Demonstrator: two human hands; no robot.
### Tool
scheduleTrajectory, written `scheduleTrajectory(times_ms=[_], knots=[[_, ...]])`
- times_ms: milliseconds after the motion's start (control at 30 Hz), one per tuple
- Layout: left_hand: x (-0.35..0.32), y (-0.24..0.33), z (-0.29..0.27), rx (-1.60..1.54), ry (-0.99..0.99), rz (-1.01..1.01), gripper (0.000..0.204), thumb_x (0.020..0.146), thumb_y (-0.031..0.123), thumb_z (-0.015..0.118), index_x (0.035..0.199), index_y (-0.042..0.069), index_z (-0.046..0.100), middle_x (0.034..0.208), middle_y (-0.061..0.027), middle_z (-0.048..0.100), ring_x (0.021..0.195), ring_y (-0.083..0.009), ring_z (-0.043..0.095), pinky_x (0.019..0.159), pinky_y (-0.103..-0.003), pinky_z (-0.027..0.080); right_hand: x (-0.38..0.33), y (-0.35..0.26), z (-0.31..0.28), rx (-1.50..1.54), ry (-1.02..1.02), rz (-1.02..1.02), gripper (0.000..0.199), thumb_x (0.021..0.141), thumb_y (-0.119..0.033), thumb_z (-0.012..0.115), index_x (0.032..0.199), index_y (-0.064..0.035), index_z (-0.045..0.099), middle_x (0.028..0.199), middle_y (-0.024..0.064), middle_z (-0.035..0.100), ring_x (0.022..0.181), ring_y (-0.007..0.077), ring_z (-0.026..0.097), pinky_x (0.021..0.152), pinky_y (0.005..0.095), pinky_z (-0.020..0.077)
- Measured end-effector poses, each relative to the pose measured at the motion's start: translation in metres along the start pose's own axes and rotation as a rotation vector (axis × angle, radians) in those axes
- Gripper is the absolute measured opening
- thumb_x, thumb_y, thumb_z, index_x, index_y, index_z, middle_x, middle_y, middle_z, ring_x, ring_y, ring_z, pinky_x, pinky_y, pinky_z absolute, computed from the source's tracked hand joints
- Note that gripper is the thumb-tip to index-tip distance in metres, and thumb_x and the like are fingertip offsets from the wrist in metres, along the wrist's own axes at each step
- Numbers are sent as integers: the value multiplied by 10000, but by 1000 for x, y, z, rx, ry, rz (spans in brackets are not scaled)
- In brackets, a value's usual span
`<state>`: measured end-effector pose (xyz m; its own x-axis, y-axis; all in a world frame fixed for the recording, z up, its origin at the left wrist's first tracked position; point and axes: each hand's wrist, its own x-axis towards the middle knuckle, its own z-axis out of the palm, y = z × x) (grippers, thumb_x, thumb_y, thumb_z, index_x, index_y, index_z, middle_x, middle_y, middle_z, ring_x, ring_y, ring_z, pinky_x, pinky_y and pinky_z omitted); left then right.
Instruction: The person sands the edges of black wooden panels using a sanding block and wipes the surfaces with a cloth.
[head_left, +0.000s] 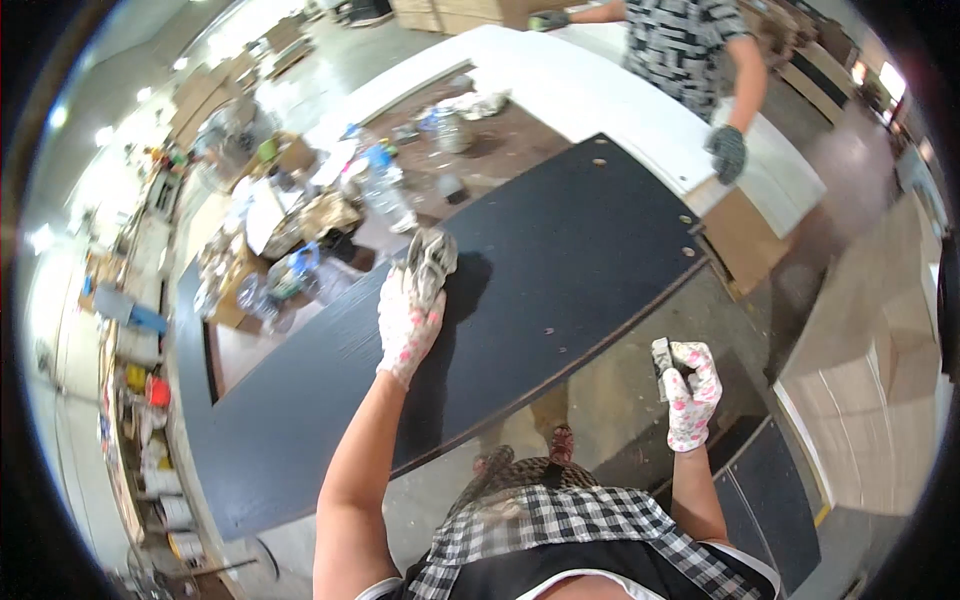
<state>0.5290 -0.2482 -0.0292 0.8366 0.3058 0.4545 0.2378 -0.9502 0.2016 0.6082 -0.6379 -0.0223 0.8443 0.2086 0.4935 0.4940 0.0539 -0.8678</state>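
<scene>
My left hand [408, 325], in a white glove with pink dots, is closed on a crumpled grey rag [432, 258]. It presses the rag onto a long dark board [560, 250], near the board's far edge. Small holes show at the board's right end and near its front edge. Off the near edge of the board, my right hand [692, 400], gloved alike, pinches a small flat piece with a pale and dark surface [661, 362]. What kind of piece this is, I cannot make out.
Beyond the board, plastic bottles [385, 190], rags and scraps crowd a brown surface. White panels [530, 80] lie farther back, where a co-worker's gloved hand [728, 153] rests on an edge. Stacked brown sheets [860, 370] stand at the right. Shelves [140, 440] line the left.
</scene>
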Motion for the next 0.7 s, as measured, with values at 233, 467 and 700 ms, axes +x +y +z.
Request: scheduleTrajectory(times_ms=[233,467,700], knots=[[98,180,68,-444,-255,393,256,805,217,634,1019,76,635,999,-172,643,913,-383,592,759,-481,500,-44,4,-67,-24,262,189,249,835,7,659,1077,-46,632,1002,56,587,759,102,548,600,229,443],[65,186,73,-864,-334,396,542,811,260,700,1294,65,550,1229,-160,610,1113,-349,601,966,-427,483,-53,-3,-106,-36,477,128,216,856,4,620,1071,-11,633,1082,93,618,1004,205,631,894,310,492],[165,148,130,-233,160,413,406,791,161,696,1175,58,617,1060,-180,648,935,-376,626,856,-449,516,-76,9,-103,-129,532,144,246,823,17,690,1062,-23,642,1064,68,617,812,121,593,632,218,463]])
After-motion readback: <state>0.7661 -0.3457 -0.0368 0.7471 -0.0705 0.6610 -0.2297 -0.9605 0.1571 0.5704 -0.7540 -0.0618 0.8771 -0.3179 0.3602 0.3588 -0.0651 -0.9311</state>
